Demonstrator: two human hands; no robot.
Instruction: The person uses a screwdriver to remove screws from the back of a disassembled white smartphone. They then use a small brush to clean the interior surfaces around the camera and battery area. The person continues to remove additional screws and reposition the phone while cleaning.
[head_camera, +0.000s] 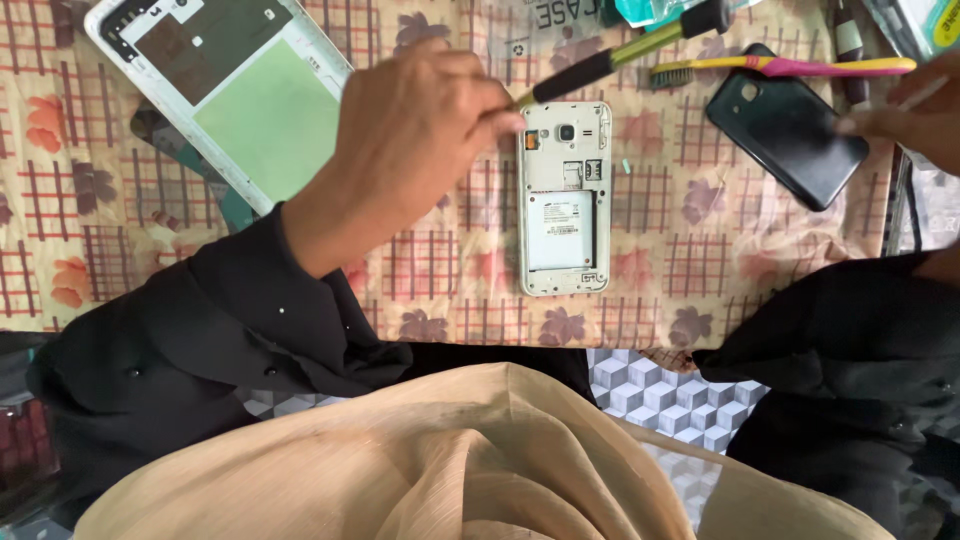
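Observation:
My left hand (420, 130) is closed around a screwdriver (610, 55) with a black grip and yellow-green handle that slants up to the right. Its tip end is hidden under my fingers, beside the top left corner of a white phone (564, 200). The phone lies face down with its back off, showing the battery and card slots. My right hand (915, 125) is at the right edge, a fingertip touching a black back cover (785, 125). A thin white stick shows by that hand; whether it is held is unclear.
A large white tablet frame (225, 90) with a green panel lies at the upper left. A yellow and pink toothbrush (790, 67) rests above the black cover. A floral checked cloth (680, 230) covers the table. Packages crowd the top edge.

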